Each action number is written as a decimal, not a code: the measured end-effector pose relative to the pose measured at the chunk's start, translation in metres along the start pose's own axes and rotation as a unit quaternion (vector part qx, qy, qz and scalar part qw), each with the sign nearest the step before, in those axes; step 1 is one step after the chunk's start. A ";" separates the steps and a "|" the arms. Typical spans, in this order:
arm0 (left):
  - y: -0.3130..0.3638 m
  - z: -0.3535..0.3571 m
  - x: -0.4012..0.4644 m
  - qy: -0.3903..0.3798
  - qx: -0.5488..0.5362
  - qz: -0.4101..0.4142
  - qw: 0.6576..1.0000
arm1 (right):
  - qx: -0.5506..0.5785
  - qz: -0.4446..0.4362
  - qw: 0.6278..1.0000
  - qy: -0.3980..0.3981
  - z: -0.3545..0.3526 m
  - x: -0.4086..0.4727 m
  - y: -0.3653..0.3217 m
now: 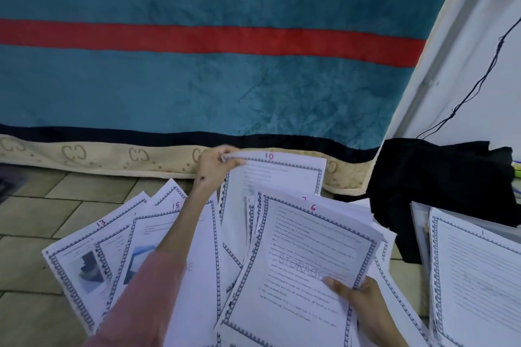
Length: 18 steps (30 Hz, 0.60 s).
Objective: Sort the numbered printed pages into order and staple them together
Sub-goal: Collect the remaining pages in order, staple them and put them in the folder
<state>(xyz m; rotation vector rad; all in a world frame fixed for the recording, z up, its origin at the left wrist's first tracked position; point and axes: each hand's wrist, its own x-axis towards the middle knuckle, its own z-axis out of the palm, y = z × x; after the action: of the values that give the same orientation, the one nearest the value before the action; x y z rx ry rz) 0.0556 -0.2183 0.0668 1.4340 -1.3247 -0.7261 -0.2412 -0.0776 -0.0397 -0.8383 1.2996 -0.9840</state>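
From the head camera, a teal blanket [211,87] with a red stripe [211,39] is hanging over a mattress edge [112,156] that is running across the far side of the tiled floor [42,205]. A black cloth [439,180] is lying at the right, beside the white wall where a thin black cable [479,79] is trailing down. A separate sheet, page 1 [476,276], is lying at the far right, apart from the fanned pile. Pages 13 [79,265] and 15 [149,236] are spreading out at the left, partly covered by the pink sleeve [141,304] crossing over them.

The left hand [214,166] is reaching forward with its arm stretched over the spread, pinching the top left corner of page 10 [276,175] between thumb and fingers and raising that edge. The right hand [358,301] is gripping the lower right edge of a thick stack, its thumb pressing on page 6 [304,256], which is sitting on top and overlapping page 10's lower half.
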 end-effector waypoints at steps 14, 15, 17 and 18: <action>0.168 -0.058 0.004 0.217 -0.073 0.312 0.922 | -0.052 -0.089 0.995 0.016 0.013 0.020 -0.001; 0.168 -0.069 0.003 0.232 -0.048 0.307 0.922 | -0.052 -0.086 0.995 0.018 0.012 0.020 -0.001; 0.161 -0.094 0.004 0.248 -0.006 0.287 0.925 | -0.043 -0.068 0.997 0.016 0.009 0.020 -0.001; 0.156 -0.107 0.004 0.249 0.013 0.270 0.930 | -0.033 -0.053 0.998 0.015 0.008 0.018 -0.002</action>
<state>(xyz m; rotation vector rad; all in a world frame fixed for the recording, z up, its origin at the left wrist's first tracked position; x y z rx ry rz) 0.1002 -0.1759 0.2458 1.0900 -1.2335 0.0251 -0.2336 -0.0955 -0.0435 -0.9553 1.3309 -1.0453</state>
